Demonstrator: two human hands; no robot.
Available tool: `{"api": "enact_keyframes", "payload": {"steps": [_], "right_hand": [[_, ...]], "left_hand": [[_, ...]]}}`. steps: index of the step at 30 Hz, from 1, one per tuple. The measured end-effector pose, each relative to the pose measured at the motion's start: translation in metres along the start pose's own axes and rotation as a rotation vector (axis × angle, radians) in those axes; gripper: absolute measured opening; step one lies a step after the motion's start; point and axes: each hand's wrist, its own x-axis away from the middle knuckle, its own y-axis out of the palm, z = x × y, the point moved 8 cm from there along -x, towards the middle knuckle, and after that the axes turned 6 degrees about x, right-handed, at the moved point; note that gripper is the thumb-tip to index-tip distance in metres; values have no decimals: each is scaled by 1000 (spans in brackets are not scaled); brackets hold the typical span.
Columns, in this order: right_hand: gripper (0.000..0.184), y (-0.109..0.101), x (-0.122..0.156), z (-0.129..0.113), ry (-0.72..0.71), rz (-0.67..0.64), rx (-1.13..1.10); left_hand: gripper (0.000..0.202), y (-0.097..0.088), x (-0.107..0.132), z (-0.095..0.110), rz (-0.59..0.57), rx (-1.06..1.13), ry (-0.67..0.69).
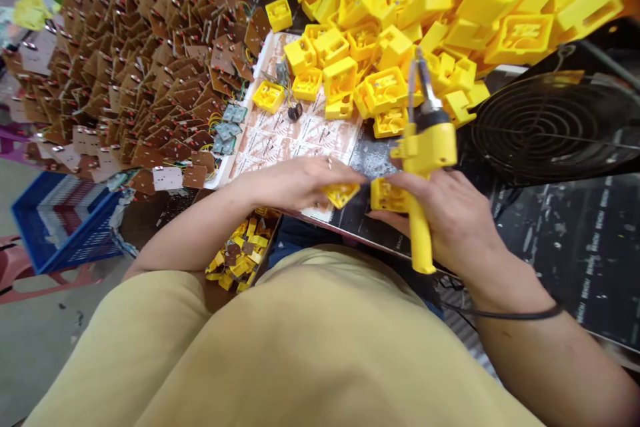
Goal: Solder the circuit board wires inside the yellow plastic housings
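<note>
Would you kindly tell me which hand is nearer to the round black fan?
The right hand; it is below and left of the fan in the picture. The left hand is much farther left.

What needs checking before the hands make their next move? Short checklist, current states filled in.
1. Left hand has a grip on the left case: ok, fingers on it.
2. Right hand has the tool: ok, held tip-up.
3. Right hand free of other items: not ok, it also holds the right case.
4. Tip turned away from both hands: ok, it points toward the heaped cases.
5. Tip clear of those cases: cannot tell, it overlaps them in this view.
6. Tip hot or cold: cannot tell, nothing visible shows it.
</note>
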Motion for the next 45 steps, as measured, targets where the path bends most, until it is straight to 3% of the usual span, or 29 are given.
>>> {"api": "enact_keyframes", "payload": {"steps": [3, 5, 7, 10, 11, 13, 17, 20, 23, 25, 27, 30, 32, 34, 36, 41, 45], "right_hand": [[35, -7, 15, 4, 24, 23, -21], [35, -7, 24, 6, 17, 24, -52], [40, -6, 31, 9, 24, 36, -68], [46, -6, 34, 12, 19, 36, -115], [47, -5, 33, 11, 4, 33, -137], [44, -4, 24, 6, -36, 21, -173], [37, 6, 2, -11, -125, -12, -237], [31, 14, -2, -18, -139, -5, -260], [34, 16, 6, -12, -78, 36, -223], [41, 15, 11, -6, -37, 58, -195], [43, 15, 13, -2, -26, 58, -174], [40, 16, 11, -3, -41, 35, -144], [38, 16, 10, -5, -44, 28, -120], [35, 16, 9, -5, -40, 29, -101], [36, 16, 10, -5, -36, 29, -90], [50, 13, 14, -3, -43, -1, -117], [53, 10, 18, 1, -4, -25, -163]], "left_hand": [[69, 20, -8, 27, -135, 73, 131], [72, 19, -13, 33, -109, 59, 147], [66, -1, -14, 23, 38, -18, 70], [51, -62, 2, -22, 336, -290, -254], [44, -82, 10, -39, 388, -394, -359], [35, -113, 20, -70, 396, -552, -490], [22, -139, 16, -119, 285, -542, -582], [6, -155, 14, -120, 359, -480, -569], [7, -167, 24, -98, 503, -234, -520], [16, -162, 32, -82, 582, 60, -475], [20, -143, 34, -69, 607, 345, -425], [14, -98, 26, -55, 539, 583, -379], [9, -65, 19, -51, 443, 589, -395], [5, -38, 13, -46, 318, 505, -425], [4, -22, 9, -38, 226, 343, -420], [11, -11, 3, -8, 73, -199, -358], [29, -5, 1, 1, 84, -467, -431]]}}
